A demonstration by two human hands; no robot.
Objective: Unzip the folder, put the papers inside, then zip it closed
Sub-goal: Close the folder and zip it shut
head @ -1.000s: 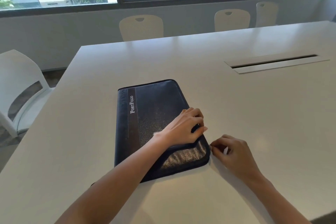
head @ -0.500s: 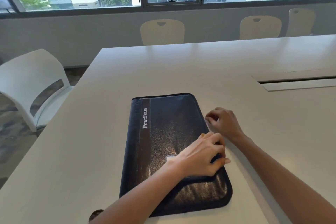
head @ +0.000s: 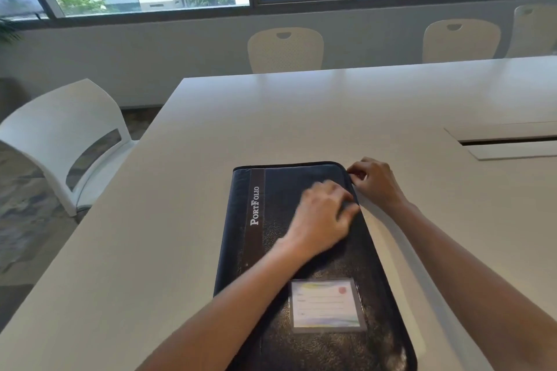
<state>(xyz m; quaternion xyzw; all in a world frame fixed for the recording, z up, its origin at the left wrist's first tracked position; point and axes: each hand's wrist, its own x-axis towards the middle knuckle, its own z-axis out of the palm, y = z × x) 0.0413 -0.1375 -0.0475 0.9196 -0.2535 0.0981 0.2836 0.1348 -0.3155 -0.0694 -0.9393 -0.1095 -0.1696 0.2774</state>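
Note:
A dark blue zip folder (head: 271, 253) marked "PortFolio" lies flat and closed on the white table (head: 168, 220), with a card window (head: 327, 307) on its near cover. My left hand (head: 324, 217) rests flat on the cover near the right edge, fingers spread and pressing down. My right hand (head: 372, 182) sits at the folder's far right corner, thumb and fingers pinched at the zip edge; the zip pull itself is hidden by the fingers. No loose papers are in view.
A white chair (head: 64, 135) stands at the table's left side. Cream chairs (head: 284, 50) line the far side under the windows. A cable slot with a lid (head: 509, 146) is set into the table at the right.
My right hand has travelled along the folder's right edge from the near corner to the far corner. My left hand slid farther up the cover. The view moved closer to the folder.

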